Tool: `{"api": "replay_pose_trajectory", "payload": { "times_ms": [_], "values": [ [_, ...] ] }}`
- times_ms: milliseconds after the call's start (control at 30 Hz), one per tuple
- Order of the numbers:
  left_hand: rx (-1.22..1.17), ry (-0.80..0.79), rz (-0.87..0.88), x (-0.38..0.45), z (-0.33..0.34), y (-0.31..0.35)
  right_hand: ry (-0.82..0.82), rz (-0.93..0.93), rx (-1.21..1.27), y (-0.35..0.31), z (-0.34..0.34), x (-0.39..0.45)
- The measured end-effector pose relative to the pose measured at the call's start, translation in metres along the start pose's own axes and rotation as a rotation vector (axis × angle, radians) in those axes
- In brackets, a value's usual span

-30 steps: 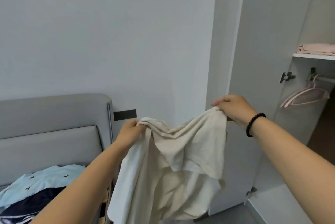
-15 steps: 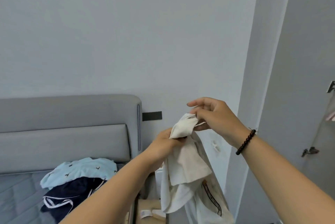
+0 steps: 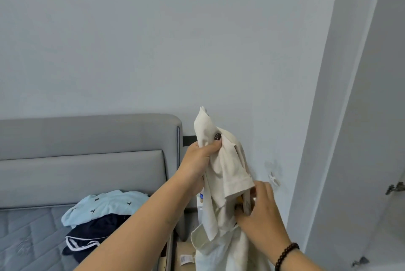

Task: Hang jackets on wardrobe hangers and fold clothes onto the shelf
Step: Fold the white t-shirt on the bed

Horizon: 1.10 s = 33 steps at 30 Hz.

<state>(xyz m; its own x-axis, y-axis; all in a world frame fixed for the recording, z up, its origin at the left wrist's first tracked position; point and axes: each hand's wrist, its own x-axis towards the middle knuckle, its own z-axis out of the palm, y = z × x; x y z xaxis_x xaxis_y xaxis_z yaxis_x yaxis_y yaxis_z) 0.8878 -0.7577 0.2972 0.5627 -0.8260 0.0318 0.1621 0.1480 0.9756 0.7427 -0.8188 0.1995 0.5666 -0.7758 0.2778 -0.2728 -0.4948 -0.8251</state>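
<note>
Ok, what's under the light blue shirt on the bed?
A dark navy garment with white trim lies partly under the light blue shirt, both on the grey mattress. How far the navy piece runs beneath it, or whether anything else lies there, is covered.

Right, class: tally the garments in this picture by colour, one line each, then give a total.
Cream: 1, the cream garment gripped by the left hand
Light blue: 1, light blue garment on the bed
Navy: 1, navy garment
Total: 3
</note>
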Motion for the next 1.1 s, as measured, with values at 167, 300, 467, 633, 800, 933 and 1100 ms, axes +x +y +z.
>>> {"api": "replay_pose_trajectory", "payload": {
  "times_ms": [167,300,467,633,800,933,1100],
  "values": [
    [0.121,0.039,0.066,-0.008,-0.018,0.003,-0.044,-0.026,-0.205,0.017,-0.011,0.028],
    [0.146,0.186,0.056,-0.014,-0.045,0.008,-0.045,0.022,-0.329,0.007,-0.037,0.053],
    [0.127,0.307,-0.023,-0.025,-0.063,0.011,0.03,-0.045,-0.73,-0.014,-0.05,0.087],
    [0.027,0.323,-0.006,-0.027,-0.07,0.016,0.063,-0.01,-0.641,-0.022,-0.051,0.109],
    [0.33,0.147,0.087,-0.029,-0.087,0.009,0.095,-0.217,-0.941,-0.02,-0.059,0.111],
    [0.791,0.005,0.175,-0.03,-0.093,0.009,0.127,-0.306,-1.017,-0.009,-0.072,0.11],
    [1.103,-0.053,0.254,-0.026,-0.084,0.005,0.173,-0.274,-0.831,0.006,-0.086,0.103]
  ]
}}
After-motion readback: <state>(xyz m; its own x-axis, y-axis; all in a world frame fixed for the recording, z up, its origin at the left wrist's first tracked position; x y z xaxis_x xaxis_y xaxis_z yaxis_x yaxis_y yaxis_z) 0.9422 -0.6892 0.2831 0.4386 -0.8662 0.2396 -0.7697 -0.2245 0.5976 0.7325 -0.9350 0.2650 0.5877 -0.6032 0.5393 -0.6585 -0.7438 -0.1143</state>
